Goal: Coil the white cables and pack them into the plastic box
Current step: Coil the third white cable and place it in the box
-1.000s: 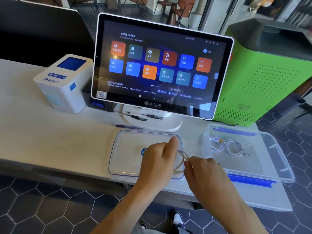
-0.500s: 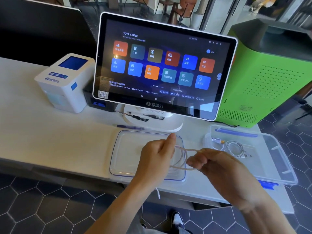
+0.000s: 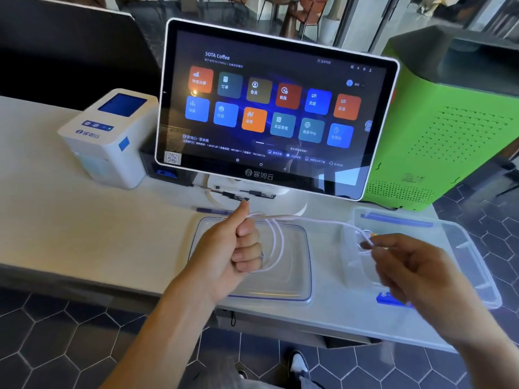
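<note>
My left hand [image 3: 230,248] holds a few loops of a white cable [image 3: 276,242] in curled fingers, thumb raised, above the clear box lid [image 3: 306,265]. From the loops the cable runs taut to the right, where my right hand [image 3: 407,262] pinches it over the clear plastic box [image 3: 466,248] with blue latches. The right hand is blurred. What lies inside the box is mostly hidden behind that hand.
A touchscreen terminal [image 3: 275,108] stands right behind the lid on a white base. A white receipt printer [image 3: 109,136] sits to the left, a green machine [image 3: 455,122] at the right. A purple pen [image 3: 213,211] lies near the lid. The counter's front edge is close.
My right hand has pulled away to the right over the box, drawing the cable out straight. My left hand has kept the loops and its thumb has come up.
</note>
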